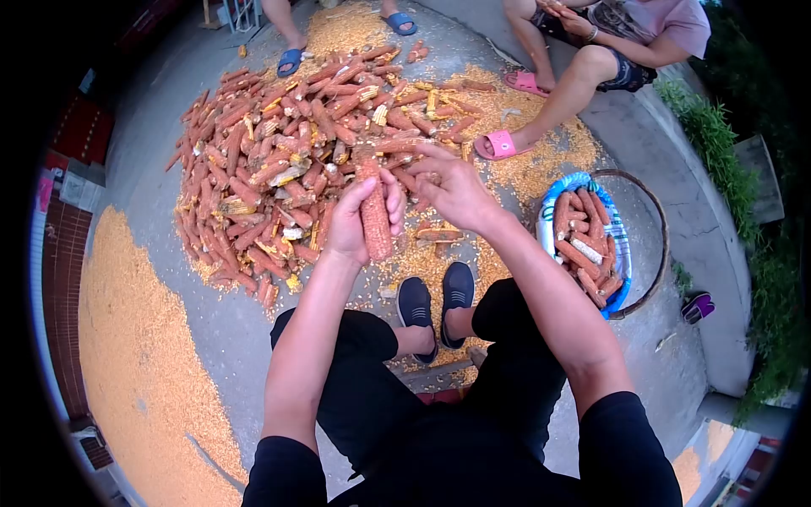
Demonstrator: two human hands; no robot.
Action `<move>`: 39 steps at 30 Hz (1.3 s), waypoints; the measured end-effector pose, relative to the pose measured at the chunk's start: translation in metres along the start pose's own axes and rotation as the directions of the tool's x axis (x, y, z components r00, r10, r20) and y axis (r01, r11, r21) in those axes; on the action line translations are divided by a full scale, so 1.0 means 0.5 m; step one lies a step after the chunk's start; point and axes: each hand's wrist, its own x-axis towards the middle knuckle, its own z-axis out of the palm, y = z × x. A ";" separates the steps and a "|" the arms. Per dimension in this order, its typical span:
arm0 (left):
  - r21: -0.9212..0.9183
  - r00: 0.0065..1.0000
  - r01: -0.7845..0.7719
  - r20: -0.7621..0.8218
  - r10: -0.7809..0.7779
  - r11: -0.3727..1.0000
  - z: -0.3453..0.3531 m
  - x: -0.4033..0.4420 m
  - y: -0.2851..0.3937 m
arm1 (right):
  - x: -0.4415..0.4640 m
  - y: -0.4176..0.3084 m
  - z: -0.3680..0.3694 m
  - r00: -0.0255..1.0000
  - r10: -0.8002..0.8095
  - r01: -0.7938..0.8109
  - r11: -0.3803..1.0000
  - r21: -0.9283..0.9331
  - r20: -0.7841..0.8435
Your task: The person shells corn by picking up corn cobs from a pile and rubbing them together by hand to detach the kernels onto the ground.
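Note:
My left hand (pixel 353 221) is wrapped round a reddish corncob (pixel 377 221) stripped of most of its kernels, held nearly upright above the heap. Just to the right is my right hand (pixel 456 193), its index finger stretched out and its other fingers loosely bent and apart. Its fingertips are near another cob (pixel 401 145) that lies across behind them; whether they touch it I cannot tell. Beyond both hands spreads a large heap of corncobs (pixel 262 169), mostly bare and red, some with yellow kernels left on.
Loose kernels (pixel 144 338) cover the ground at left and around my shoes (pixel 457 296). At right stands a blue-and-white lined basket (pixel 623 283) with cobs inside and a hooped handle (pixel 666 228). Another person (pixel 650 42) sits at upper right; someone's blue sandals (pixel 290 61) are behind the heap.

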 end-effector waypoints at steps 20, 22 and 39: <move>0.223 0.848 -0.231 -0.431 0.309 0.947 0.056 0.095 -0.017 | -0.082 -0.080 -0.029 0.949 0.183 -0.286 0.842 0.458 0.258; 0.309 0.869 -0.185 -0.391 0.302 0.933 0.100 0.110 -0.039 | -0.088 -0.063 -0.062 0.958 0.197 -0.268 0.871 0.412 0.207; 0.569 0.770 0.614 -0.584 -0.257 0.547 -0.313 -0.054 -0.062 | -0.473 0.386 -0.441 0.397 0.776 -0.498 0.631 0.595 -0.490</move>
